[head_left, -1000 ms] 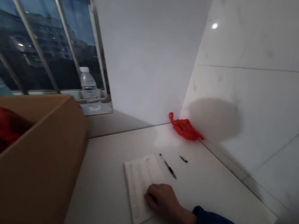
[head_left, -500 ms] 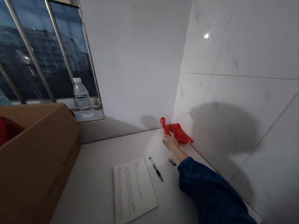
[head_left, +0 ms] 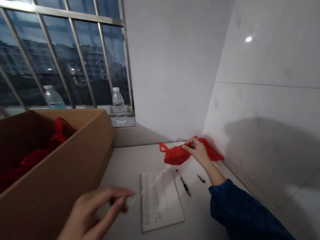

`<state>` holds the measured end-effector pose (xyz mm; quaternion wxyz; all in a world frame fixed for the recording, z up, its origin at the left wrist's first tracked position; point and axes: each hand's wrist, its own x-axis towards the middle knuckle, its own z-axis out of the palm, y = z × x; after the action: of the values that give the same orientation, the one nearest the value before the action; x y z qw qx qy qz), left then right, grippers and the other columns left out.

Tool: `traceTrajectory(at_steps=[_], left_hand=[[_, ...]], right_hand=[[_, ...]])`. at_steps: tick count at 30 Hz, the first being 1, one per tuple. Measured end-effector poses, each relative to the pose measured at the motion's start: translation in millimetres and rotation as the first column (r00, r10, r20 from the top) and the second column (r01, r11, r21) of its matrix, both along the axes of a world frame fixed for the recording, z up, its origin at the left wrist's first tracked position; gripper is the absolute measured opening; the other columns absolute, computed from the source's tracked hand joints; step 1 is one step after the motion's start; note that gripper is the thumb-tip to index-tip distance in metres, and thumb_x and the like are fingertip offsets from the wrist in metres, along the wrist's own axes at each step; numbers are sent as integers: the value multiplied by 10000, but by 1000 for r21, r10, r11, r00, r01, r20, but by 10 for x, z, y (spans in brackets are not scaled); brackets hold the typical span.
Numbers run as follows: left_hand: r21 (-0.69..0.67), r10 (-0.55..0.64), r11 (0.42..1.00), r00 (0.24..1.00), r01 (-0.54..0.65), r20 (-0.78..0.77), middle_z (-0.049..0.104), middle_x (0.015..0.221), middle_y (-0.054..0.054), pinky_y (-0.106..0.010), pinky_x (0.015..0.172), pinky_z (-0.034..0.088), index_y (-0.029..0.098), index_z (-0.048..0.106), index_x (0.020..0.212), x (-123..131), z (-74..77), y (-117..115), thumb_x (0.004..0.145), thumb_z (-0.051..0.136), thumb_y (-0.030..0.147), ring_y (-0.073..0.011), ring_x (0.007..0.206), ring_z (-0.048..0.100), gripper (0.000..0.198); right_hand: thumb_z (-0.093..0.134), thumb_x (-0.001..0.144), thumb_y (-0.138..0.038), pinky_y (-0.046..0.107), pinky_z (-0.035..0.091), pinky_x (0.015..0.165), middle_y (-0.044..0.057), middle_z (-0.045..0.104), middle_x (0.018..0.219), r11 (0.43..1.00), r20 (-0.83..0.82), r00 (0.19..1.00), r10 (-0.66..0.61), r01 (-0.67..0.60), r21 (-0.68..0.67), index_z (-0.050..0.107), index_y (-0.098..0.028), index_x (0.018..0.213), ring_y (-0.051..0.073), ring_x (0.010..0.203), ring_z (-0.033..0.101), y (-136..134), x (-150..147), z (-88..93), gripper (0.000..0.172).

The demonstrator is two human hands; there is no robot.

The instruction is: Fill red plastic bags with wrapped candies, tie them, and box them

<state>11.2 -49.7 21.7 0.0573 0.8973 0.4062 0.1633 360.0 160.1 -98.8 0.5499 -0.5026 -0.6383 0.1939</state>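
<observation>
Red plastic bag (head_left: 177, 156), crumpled, pinched midway by right fingers (head_left: 188, 144); slim handle loop (head_left: 162, 150) sticking out at left end; at far corner of desk (head_left: 129, 161).

Plastic bag (head_left: 176, 155): bright red, without visible print. Sleeve (head_left: 247, 219): dark blue. Notebook (head_left: 161, 204): off-white page, marked with rows of small dark characters, illegible at this resolution. Pen (head_left: 186, 189): black lower section. Pen cap (head_left: 201, 178): black. Tabletop (head_left: 209, 231): plain white. Cardboard box (head_left: 60, 161): uniform brown; red contents (head_left: 29, 158) inside. Sill bottle (head_left: 120, 108): colourless, white cap. Second bottle (head_left: 54, 99): white cap, pale blue tint at base. Window bars (head_left: 82, 16): silver-grey. Plastered wall (head_left: 169, 57): plain pale grey. Wall tiles (head_left: 294, 47): glossy white, faint grey mottling, thin dark joints.
</observation>
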Motion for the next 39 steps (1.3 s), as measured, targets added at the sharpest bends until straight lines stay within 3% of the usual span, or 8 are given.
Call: traceTrajectory(at_steps=[4,9,12,19,27,31,34,39], left_hand=[[95,100,983,897,-156,431,719,1030,-83,-345,854,534,197,684,1033,256,-432,537,1005,402,340,-207,967,653,318],[-121,119,988,964,-92,239,738,1064,-50,-329,880,478,235,707,1101,423,-1064,1009,906,568,229,-209,973,653,239],[-189,95,980,976,-57,196,754,956,-18,-278,805,472,245,734,1007,423,-1253,1038,882,605,225,-185,878,671,180],[-226,114,972,962,-57,247,745,895,2,-232,721,446,224,712,908,372,-1297,1029,880,625,288,-154,810,665,112],[-127,367,930,887,-344,282,711,864,-34,-267,684,420,195,649,862,-9,-1212,1184,934,499,282,-174,792,636,188],[-91,437,898,853,-430,284,698,902,-44,-290,714,436,190,637,910,-70,-1149,1182,928,497,226,-183,814,631,146],[7,338,934,887,-358,313,672,1073,-60,-326,845,449,201,616,1088,97,-1083,1051,949,494,220,-197,968,608,185],[68,-37,997,995,30,98,645,1224,-54,-395,937,414,263,585,1240,448,-1128,820,909,635,390,-254,1125,555,358]], right_hand=[[709,792,-412,281,525,687,18,689,850,965,-58,964,261,-261,8,604,-193,890,161,746,648,-424,-541,-126,262],[655,853,-300,283,521,736,11,690,857,921,-24,922,387,-388,-46,647,-206,897,162,802,664,-886,-886,-390,104],[636,862,-245,284,516,767,12,693,876,918,11,919,393,-392,-60,665,-213,883,163,828,667,-980,-907,-436,48],[561,910,-217,280,504,779,17,689,894,948,192,933,306,-316,27,647,-219,877,155,825,658,-1051,-867,-406,93],[553,921,-312,276,501,702,23,710,904,980,234,952,197,-187,-66,649,-225,1027,159,759,648,-1000,-418,-420,168],[584,903,-315,263,468,641,3,689,859,966,311,918,246,-204,-160,672,-229,987,138,657,600,-997,-260,-350,149],[611,898,-380,267,461,661,11,673,954,970,399,886,238,-195,-145,672,-238,1007,132,682,606,-1094,-363,-256,189],[637,882,-464,280,451,745,7,671,1030,969,534,809,247,-208,-132,668,-267,1030,180,893,660,-1281,-688,-158,248]])
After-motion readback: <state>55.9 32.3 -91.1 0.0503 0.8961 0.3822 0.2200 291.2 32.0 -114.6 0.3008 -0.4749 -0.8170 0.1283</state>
